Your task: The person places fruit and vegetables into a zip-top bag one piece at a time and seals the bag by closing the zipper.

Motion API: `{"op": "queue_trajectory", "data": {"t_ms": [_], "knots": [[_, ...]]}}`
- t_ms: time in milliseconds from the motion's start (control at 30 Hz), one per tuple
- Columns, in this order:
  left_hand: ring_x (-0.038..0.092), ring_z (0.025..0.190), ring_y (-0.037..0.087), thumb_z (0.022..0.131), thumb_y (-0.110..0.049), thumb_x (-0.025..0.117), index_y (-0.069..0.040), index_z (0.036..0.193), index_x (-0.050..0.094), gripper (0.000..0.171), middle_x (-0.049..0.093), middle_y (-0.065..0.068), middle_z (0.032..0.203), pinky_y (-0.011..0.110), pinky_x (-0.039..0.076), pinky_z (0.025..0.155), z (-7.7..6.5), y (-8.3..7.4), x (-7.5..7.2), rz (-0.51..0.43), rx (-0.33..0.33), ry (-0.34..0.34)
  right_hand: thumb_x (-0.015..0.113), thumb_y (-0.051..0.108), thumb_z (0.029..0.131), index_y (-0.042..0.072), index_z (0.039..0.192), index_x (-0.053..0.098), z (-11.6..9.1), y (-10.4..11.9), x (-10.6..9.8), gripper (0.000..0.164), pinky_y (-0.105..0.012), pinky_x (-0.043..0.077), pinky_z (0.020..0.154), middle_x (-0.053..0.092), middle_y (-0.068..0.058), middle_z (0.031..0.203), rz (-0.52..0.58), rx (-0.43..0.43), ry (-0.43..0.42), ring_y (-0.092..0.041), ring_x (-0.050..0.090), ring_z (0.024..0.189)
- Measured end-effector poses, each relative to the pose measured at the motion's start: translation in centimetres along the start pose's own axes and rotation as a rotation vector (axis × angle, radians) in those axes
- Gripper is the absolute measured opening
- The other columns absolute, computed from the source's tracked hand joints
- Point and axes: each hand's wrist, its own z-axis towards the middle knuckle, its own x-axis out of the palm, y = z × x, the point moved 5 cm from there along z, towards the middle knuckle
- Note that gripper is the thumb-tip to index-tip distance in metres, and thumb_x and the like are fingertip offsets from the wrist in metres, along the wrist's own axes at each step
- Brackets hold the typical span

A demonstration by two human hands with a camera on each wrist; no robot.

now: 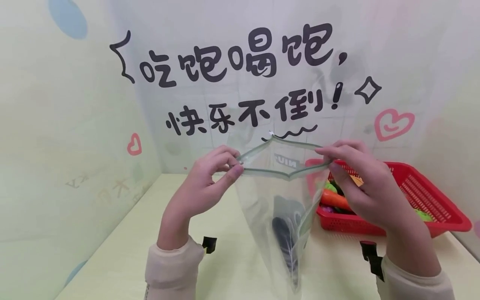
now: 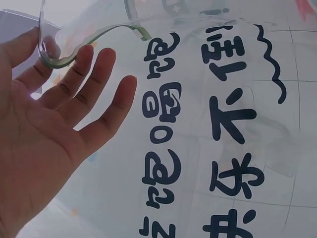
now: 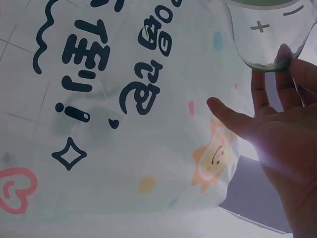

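A clear zip bag (image 1: 258, 204) with a green zip rim hangs upright between my hands, its mouth spread into a diamond shape. Thumb and fingers of my left hand (image 1: 200, 185) pinch the left corner of the rim. At the opposite corner, my right hand (image 1: 369, 187) pinches the rim likewise. Low inside the bag lies a dark, long thing shaped like an eggplant (image 1: 283, 235), seen through the plastic. In the left wrist view the other fingers of the left hand (image 2: 59, 109) are spread; the right wrist view shows the right hand (image 3: 285, 119) at the bag's edge.
A red perforated basket (image 1: 450, 221) stands at the right behind my right hand. In it are an orange carrot (image 1: 335, 200) and several other vegetable-like pieces, partly hidden by the hand. A light table (image 1: 138, 250) lies below, with printed white sheeting (image 1: 225, 25) at the back and sides.
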Motion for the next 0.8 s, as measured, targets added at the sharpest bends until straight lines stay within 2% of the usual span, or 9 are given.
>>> {"op": "queue_trajectory", "data": {"t_ms": [100, 200, 367, 500, 600, 633, 733, 767, 800], "knots": [[0.066, 0.118, 0.021, 0.104, -0.008, 0.066, -0.010, 0.090, 0.068, 0.014, 0.070, 0.008, 0.117, 0.040, 0.063, 0.100, -0.1, 0.0, 0.3, -0.010, -0.012, 0.012, 0.070, -0.007, 0.093, 0.002, 0.134, 0.071, -0.3, 0.1, -0.1, 0.042, -0.002, 0.051, 0.092, 0.069, -0.016, 0.129, -0.009, -0.003, -0.004, -0.006, 0.060, 0.124], [0.066, 0.121, 0.022, 0.104, -0.009, 0.067, -0.010, 0.092, 0.068, 0.012, 0.070, 0.007, 0.118, 0.039, 0.062, 0.102, -0.1, -0.1, 0.4, -0.008, -0.017, 0.022, 0.066, 0.012, 0.104, 0.003, 0.133, 0.072, -0.6, 0.3, -0.2, 0.031, -0.003, 0.051, 0.097, 0.070, -0.018, 0.131, 0.004, -0.014, -0.017, -0.010, 0.061, 0.132], [0.066, 0.123, 0.022, 0.103, -0.009, 0.069, -0.011, 0.093, 0.067, 0.010, 0.070, 0.006, 0.118, 0.037, 0.061, 0.104, -0.2, -0.3, 0.4, 0.002, -0.008, 0.032, 0.057, 0.035, 0.109, 0.003, 0.134, 0.071, -0.7, 0.6, 0.0, 0.043, -0.005, 0.051, 0.101, 0.073, -0.014, 0.128, 0.021, -0.042, -0.015, -0.020, 0.056, 0.143], [0.066, 0.119, 0.020, 0.102, -0.008, 0.070, -0.012, 0.094, 0.068, 0.009, 0.069, 0.006, 0.117, 0.037, 0.061, 0.104, -0.1, -0.6, 0.2, 0.013, 0.017, 0.028, 0.055, 0.045, 0.109, 0.000, 0.138, 0.068, -0.5, 0.8, 0.1, 0.056, -0.009, 0.048, 0.108, 0.071, -0.016, 0.133, 0.028, -0.058, -0.013, -0.020, 0.055, 0.145], [0.067, 0.114, 0.017, 0.102, -0.009, 0.070, -0.012, 0.094, 0.069, 0.009, 0.069, 0.005, 0.117, 0.036, 0.061, 0.104, -0.1, -0.9, 0.0, 0.023, 0.033, 0.022, 0.069, 0.024, 0.104, 0.002, 0.143, 0.064, -0.3, 0.7, -0.3, 0.045, -0.009, 0.045, 0.112, 0.067, -0.017, 0.142, 0.011, -0.016, 0.012, -0.016, 0.055, 0.144], [0.067, 0.112, 0.017, 0.102, -0.009, 0.071, -0.013, 0.094, 0.069, 0.008, 0.068, 0.005, 0.117, 0.036, 0.060, 0.104, -0.2, -1.0, -0.1, 0.026, 0.037, 0.020, 0.073, 0.016, 0.101, 0.005, 0.146, 0.063, -0.2, 0.5, -0.4, 0.048, -0.008, 0.044, 0.112, 0.065, -0.016, 0.145, -0.011, 0.011, 0.032, -0.015, 0.055, 0.144], [0.067, 0.111, 0.015, 0.102, -0.010, 0.071, -0.013, 0.094, 0.070, 0.008, 0.069, 0.004, 0.118, 0.035, 0.060, 0.103, -0.4, -1.0, -0.5, 0.045, 0.041, 0.012, 0.079, -0.001, 0.090, 0.015, 0.154, 0.056, 0.4, -0.8, -1.1, 0.070, 0.001, 0.040, 0.105, 0.058, -0.011, 0.154, -0.090, 0.128, 0.143, -0.018, 0.055, 0.142], [0.067, 0.111, 0.016, 0.102, -0.010, 0.072, -0.013, 0.094, 0.070, 0.008, 0.069, 0.005, 0.119, 0.036, 0.060, 0.103, -0.5, -0.9, -0.7, 0.053, 0.039, 0.006, 0.079, -0.002, 0.090, 0.017, 0.155, 0.055, 0.8, -1.5, -1.3, 0.071, 0.003, 0.037, 0.104, 0.056, -0.011, 0.155, -0.120, 0.156, 0.191, -0.022, 0.054, 0.142], [0.068, 0.112, 0.017, 0.101, -0.009, 0.072, -0.013, 0.094, 0.070, 0.008, 0.069, 0.005, 0.119, 0.036, 0.060, 0.103, -0.6, -0.9, -0.8, 0.061, 0.034, -0.003, 0.078, 0.001, 0.092, 0.019, 0.155, 0.055, 1.3, -2.3, -1.4, 0.069, -0.002, 0.042, 0.105, 0.055, -0.010, 0.157, -0.141, 0.190, 0.242, -0.026, 0.053, 0.142]]}}
